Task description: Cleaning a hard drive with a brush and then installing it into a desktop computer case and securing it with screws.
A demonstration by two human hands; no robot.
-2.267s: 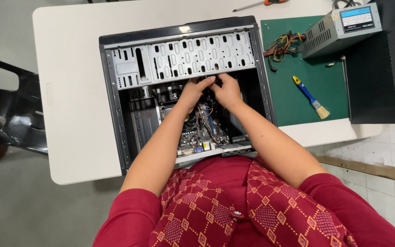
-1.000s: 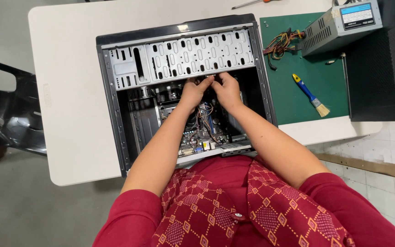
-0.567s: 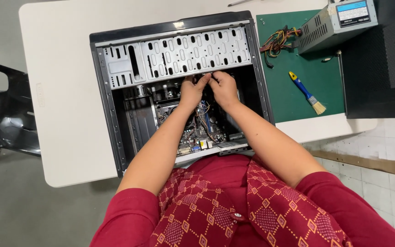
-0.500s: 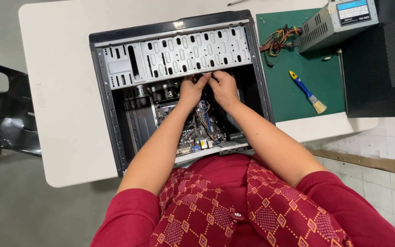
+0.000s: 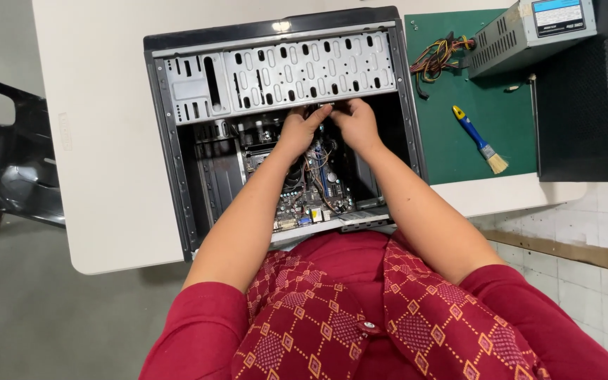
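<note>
Grey computer case (image 5: 177, 176) | both hands (image 5: 328, 127) inside | fingertips meeting

- The 2 hands meet inside an open computer case (image 5: 177, 183), just below its perforated metal drive bay (image 5: 283, 74).
- The left hand (image 5: 297, 130) and the right hand (image 5: 353, 123) are almost touching, fingertips pinched around a small part at the bay's lower edge; what it is cannot be made out.
- Beneath the wrists lies the motherboard (image 5: 318, 193) with loose wires.
- Right of the right hand, a green mat (image 5: 459, 141) carries a blue-handled brush (image 5: 478, 139).
- Beyond the brush, a grey power supply (image 5: 529, 32) sits with its coloured cable bundle (image 5: 434, 60).
- The white tabletop (image 5: 100, 141) stretches left of the left hand.
</note>
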